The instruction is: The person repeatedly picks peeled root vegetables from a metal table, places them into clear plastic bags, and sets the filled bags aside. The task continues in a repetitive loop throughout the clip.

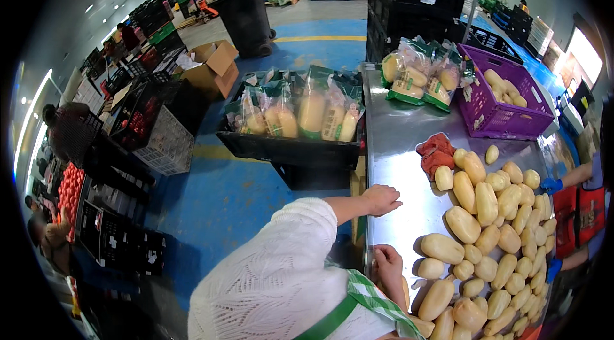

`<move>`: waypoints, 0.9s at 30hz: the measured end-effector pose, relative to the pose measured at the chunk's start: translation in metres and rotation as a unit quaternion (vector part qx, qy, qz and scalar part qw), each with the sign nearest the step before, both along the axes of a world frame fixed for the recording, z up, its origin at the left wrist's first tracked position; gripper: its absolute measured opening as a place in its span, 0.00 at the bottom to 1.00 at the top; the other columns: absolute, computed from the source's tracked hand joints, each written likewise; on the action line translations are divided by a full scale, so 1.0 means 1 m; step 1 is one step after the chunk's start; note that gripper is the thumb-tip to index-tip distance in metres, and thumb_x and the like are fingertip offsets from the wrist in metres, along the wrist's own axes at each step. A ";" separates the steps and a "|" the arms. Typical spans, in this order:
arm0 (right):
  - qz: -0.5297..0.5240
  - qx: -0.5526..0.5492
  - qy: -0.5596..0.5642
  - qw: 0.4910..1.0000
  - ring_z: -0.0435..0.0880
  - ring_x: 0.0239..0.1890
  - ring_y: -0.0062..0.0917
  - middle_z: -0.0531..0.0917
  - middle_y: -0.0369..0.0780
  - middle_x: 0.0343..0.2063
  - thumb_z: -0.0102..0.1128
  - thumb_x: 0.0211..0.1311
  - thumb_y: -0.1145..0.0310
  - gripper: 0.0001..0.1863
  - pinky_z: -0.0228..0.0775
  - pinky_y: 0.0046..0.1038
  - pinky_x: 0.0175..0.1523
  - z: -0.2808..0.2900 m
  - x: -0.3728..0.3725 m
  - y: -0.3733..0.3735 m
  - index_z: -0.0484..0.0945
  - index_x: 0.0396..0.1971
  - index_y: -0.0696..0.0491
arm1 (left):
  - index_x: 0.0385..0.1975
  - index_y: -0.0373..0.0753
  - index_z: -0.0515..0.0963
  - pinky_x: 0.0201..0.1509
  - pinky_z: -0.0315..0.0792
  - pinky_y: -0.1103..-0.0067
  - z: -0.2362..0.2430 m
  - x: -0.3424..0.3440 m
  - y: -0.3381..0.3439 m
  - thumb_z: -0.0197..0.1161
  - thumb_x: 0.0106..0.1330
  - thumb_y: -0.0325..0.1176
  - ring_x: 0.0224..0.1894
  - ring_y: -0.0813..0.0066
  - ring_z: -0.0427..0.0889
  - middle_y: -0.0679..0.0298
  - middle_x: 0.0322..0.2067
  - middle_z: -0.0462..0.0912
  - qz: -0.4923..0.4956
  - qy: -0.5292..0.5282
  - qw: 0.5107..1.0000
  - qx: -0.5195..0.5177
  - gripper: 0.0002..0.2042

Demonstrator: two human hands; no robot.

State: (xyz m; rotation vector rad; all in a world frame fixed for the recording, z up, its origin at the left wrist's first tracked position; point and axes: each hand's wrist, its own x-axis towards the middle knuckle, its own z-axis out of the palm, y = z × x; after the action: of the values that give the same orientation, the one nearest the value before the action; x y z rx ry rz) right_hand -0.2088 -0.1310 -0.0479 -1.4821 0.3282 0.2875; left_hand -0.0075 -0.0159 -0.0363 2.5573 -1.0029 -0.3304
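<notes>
Beside the long edge of a steel table (400, 116), my left hand (382, 199) rests on the metal, fingers loosely bent and holding nothing. Closer to my body, my right hand (388, 266) lies at the same edge with its fingers relaxed; nothing shows in it. Many pale yellow potatoes (462, 225), round to long, are spread over the table to the right of both hands. A few lie right beside my right hand. A crumpled red cloth (437, 153) sits at the far end of the pile.
Filled clear-and-green bags (412, 75) and a purple crate (505, 100) with potatoes stand at the table's far end. Left of the table is a black crate (288, 146) of filled bags. A co-worker's blue-gloved hand (551, 185) is across the table. Beyond stands a black bin (246, 17).
</notes>
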 end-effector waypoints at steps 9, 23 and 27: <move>0.007 -0.003 -0.004 1.000 0.69 0.17 0.12 0.75 0.32 0.18 0.55 0.65 0.72 0.07 0.61 0.16 0.21 -0.006 -0.001 -0.003 0.78 0.37 0.58 | 0.38 0.35 0.78 0.50 0.72 0.64 0.000 -0.003 0.001 0.48 0.69 0.45 0.44 0.54 0.79 0.53 0.38 0.81 0.005 0.002 1.000 0.000 0.18; 0.009 0.006 0.008 1.000 0.67 0.14 0.13 0.74 0.32 0.17 0.53 0.66 0.71 0.07 0.58 0.16 0.20 0.013 0.001 0.001 0.76 0.39 0.59 | 0.39 0.36 0.78 0.52 0.71 0.64 -0.003 -0.004 0.003 0.48 0.69 0.46 0.46 0.55 0.79 0.54 0.40 0.81 0.016 -0.012 1.000 -0.015 0.19; -0.009 0.029 0.025 0.999 0.67 0.14 0.13 0.75 0.33 0.18 0.53 0.66 0.72 0.07 0.59 0.17 0.20 0.018 0.000 0.004 0.76 0.39 0.59 | 0.39 0.36 0.78 0.52 0.71 0.64 -0.002 -0.004 0.003 0.48 0.69 0.47 0.46 0.55 0.79 0.54 0.40 0.81 0.016 -0.010 1.000 -0.016 0.19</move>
State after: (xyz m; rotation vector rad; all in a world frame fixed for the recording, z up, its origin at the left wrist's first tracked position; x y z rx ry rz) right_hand -0.2088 -0.1275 -0.0300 -1.4159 0.3699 0.3171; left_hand -0.0113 -0.0131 -0.0379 2.5497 -0.9644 -0.2793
